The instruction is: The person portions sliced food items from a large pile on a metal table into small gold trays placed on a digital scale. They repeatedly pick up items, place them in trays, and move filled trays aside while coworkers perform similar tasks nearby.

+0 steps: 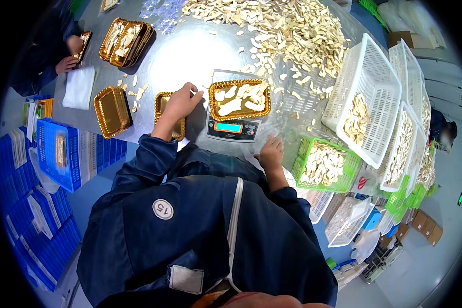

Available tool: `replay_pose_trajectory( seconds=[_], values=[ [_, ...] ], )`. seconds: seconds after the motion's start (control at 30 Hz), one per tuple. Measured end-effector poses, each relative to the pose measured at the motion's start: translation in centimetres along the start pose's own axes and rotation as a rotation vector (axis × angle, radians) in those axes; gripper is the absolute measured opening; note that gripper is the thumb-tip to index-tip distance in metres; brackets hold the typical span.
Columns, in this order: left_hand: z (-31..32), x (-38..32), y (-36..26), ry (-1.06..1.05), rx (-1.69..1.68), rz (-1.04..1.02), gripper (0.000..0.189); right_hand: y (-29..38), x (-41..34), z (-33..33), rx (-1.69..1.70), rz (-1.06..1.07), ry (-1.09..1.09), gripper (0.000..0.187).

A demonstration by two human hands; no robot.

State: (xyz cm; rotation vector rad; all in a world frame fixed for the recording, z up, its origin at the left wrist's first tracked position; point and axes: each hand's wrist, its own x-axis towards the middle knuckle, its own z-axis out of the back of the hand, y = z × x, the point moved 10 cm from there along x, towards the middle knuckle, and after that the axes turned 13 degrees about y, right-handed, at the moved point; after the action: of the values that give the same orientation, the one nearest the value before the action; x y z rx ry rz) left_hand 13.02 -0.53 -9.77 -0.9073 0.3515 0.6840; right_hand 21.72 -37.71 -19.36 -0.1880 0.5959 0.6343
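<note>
A gold plastic tray (239, 114) with pale dried slices, apparently mushroom, rests on a digital scale (254, 135) whose display is lit. My left hand (181, 101) is left of the scale, above another gold tray (180, 133) that it partly covers; its fingers are bent, and whether they hold anything is not clear. To the right of the scale's front edge, my right hand (271, 153) lies at the table's edge with nothing in it. A stack of gold trays (111, 111) stands farther left. Loose slices (304, 34) form a large heap beyond the scale.
White perforated baskets (383, 73) and a green basket (352, 173) holding slices stand at the right, near red-handled scissors (362, 182). Filled gold trays (117, 42) are stacked at the back left, near a co-worker's hand (66, 64). A blue crate (74, 161) stands below the table's left side.
</note>
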Motion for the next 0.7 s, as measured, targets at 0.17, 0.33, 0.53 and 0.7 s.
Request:
replay_pose_trajectory(
  seconds=[0.17,0.33,0.53,0.7],
  values=[
    [-0.4,0.4,0.0,0.014,-0.029,-0.007,0.044,-0.3,0.8,-2.4,-0.141,0.007,-0.154,0.121],
    [-1.5,0.9,0.0,0.109,-0.092,0.07,0.046,-0.1,0.1,-0.2,-0.087,0.035,-0.124,0.102],
    [-0.4,0.6,-0.2,0.016,0.018,0.011,0.047,-3.4,0.9,9.9,0.391,-0.116,-0.059,0.043],
    [-0.5,0.4,-0.1,0.025,-0.011,0.004,0.047,0.8,3.1,19.7,0.549,0.119,-0.281,0.02]
  ],
)
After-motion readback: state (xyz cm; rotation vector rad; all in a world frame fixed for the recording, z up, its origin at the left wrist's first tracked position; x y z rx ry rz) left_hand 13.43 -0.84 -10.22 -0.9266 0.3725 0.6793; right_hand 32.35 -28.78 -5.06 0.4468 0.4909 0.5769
